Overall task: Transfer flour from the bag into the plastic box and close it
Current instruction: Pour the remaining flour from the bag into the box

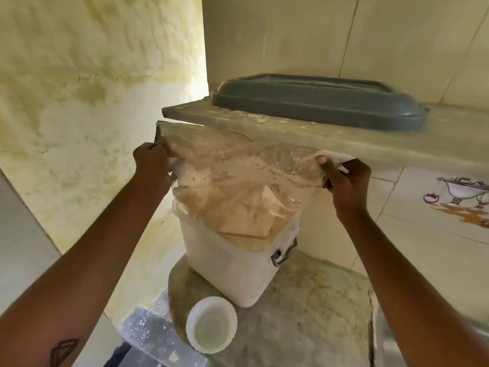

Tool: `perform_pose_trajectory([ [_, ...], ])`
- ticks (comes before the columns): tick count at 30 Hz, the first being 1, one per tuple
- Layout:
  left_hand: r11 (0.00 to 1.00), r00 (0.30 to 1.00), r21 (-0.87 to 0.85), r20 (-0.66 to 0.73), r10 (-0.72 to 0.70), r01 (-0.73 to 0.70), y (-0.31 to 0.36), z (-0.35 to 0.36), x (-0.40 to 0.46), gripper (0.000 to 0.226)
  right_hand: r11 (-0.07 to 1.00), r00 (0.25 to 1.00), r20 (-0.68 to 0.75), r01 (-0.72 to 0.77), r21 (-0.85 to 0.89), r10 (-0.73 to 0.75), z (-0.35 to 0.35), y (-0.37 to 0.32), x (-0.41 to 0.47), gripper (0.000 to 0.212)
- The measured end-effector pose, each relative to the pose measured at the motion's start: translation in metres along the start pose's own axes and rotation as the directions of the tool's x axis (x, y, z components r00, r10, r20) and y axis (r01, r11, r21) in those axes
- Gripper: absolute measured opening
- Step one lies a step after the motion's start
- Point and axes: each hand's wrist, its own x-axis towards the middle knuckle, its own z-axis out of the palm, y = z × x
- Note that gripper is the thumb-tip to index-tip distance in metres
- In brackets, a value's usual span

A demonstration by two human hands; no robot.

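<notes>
Evidently mid-pour, the left hand (pixel 152 161) and right hand (pixel 344 178) each pinch an end of the upturned clear plastic flour bag (pixel 232 181) over the white plastic box (pixel 227 263); next, shake it empty, then fetch the grey lid (pixel 317 102).

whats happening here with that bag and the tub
A person is emptying a clear plastic bag of flour into a white plastic box. The left hand and right hand each grip an upper end of the bag, its mouth hanging into the box. The grey lid lies on the shelf above, so the box is not yet closed.
</notes>
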Motion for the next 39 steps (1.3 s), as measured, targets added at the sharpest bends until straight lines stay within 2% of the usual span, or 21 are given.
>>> perform_pose_trajectory([
  [4,1.0,1.0,0.021,-0.012,0.011,-0.011,0.003,0.0,0.002,0.027,0.997,0.997,-0.04,-0.064,0.037,0.066,0.002,0.007,0.011,0.033],
  [8,1.0,0.999,0.013,-0.039,0.01,-0.01,0.003,0.0,0.001,0.025,0.997,0.999,-0.011,-0.046,0.054,0.046,0.003,0.004,0.012,0.05],
  [12,0.999,0.998,-0.005,-0.05,0.033,-0.033,0.004,0.002,-0.004,0.026,0.999,0.999,-0.012,-0.052,0.007,0.052,0.003,0.003,0.018,0.031],
  [15,0.998,0.998,0.019,-0.004,0.068,-0.068,0.006,-0.001,-0.006,0.03,0.995,0.996,-0.05,-0.083,-0.059,0.08,0.002,0.003,0.023,0.022],
  [20,0.984,0.985,0.097,0.099,0.138,-0.148,0.006,-0.011,-0.005,0.019,0.986,0.987,-0.035,-0.159,-0.057,0.157,0.0,-0.004,0.025,0.041],
  [24,0.982,0.975,0.084,0.158,0.154,-0.168,-0.001,-0.017,-0.003,0.019,0.973,0.973,-0.038,-0.228,-0.044,0.226,-0.002,-0.006,0.027,0.03],
  [29,0.975,0.945,0.063,0.265,0.192,-0.215,-0.006,-0.03,0.003,0.015,0.972,0.963,-0.169,-0.223,-0.074,0.208,0.001,-0.013,0.02,0.035],
  [31,0.968,0.946,0.078,0.243,0.215,-0.24,-0.007,-0.035,0.007,0.018,0.971,0.961,-0.183,-0.226,-0.081,0.209,0.004,-0.016,0.019,0.039],
  [34,0.956,0.945,0.058,0.18,0.272,-0.287,-0.006,-0.041,0.013,0.011,0.962,0.959,-0.139,-0.259,-0.087,0.246,0.006,-0.02,0.022,0.039],
  [39,0.948,0.941,0.039,0.138,0.309,-0.317,-0.012,-0.044,0.022,0.021,0.953,0.958,-0.049,-0.286,-0.099,0.283,0.005,-0.022,0.028,0.036],
])
